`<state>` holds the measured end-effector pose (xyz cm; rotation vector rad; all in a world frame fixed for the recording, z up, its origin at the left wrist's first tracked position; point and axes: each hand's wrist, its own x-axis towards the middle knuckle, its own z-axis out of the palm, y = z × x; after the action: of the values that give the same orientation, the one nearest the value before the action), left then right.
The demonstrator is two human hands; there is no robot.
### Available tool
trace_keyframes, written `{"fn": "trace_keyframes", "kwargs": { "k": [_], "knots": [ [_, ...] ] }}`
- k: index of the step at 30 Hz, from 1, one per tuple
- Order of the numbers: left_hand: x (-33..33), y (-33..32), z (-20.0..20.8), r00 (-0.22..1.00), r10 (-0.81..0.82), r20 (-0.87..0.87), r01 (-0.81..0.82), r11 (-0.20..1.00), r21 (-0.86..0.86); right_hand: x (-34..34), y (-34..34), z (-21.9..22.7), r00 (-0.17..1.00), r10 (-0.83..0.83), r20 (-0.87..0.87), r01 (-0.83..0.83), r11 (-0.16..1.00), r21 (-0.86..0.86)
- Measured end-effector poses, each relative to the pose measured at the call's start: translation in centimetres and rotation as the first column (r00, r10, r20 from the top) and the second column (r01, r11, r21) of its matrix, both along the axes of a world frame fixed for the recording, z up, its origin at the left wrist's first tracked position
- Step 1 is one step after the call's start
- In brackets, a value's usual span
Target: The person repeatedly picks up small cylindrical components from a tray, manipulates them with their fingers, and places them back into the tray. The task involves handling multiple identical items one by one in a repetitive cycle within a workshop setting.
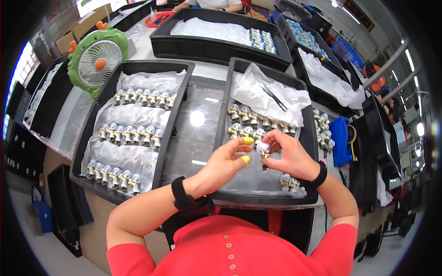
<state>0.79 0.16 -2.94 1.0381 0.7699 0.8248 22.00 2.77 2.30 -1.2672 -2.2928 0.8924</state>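
Observation:
My right hand [294,155] is closed around a small figurine [263,149] with a pale blue-grey head, pinched between thumb and fingers. It is held upright above the right black tray [258,199]. Just left of it, my left hand [222,162] is open, thumb and finger apart and holding nothing. Yellow finger cots cover those two fingertips. Beyond my hands, rows of similar figurines [244,115] lie on white wrapping sheet in that tray. A couple more figurines [288,183] lie near its front right corner. Dark tweezers [273,97] rest on the crumpled sheet [251,85] at the back.
To the left, another black tray [180,99] holds three rows of figurines [134,135] on white sheet. A green fan [98,60] stands behind it. A long black tray [207,48] crosses the back. Loose figurines [323,131] and a blue bin [341,142] are at right.

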Motion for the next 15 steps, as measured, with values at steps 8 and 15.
{"fn": "trace_keyframes", "kwargs": {
  "k": [8, 15],
  "knots": [
    [0.0, 0.6, 1.4, 0.995, 0.027, 0.094, -0.019, 0.997, -0.078, -1.6, -0.1, -1.3, 0.926, -0.106, -0.363, 0.071, 0.992, -0.108],
    [0.1, 1.0, 1.0, 0.999, 0.015, 0.046, -0.013, 0.998, -0.055, -1.6, 0.3, -2.6, 0.918, -0.039, -0.395, 0.059, 0.998, 0.037]
  ]
}}
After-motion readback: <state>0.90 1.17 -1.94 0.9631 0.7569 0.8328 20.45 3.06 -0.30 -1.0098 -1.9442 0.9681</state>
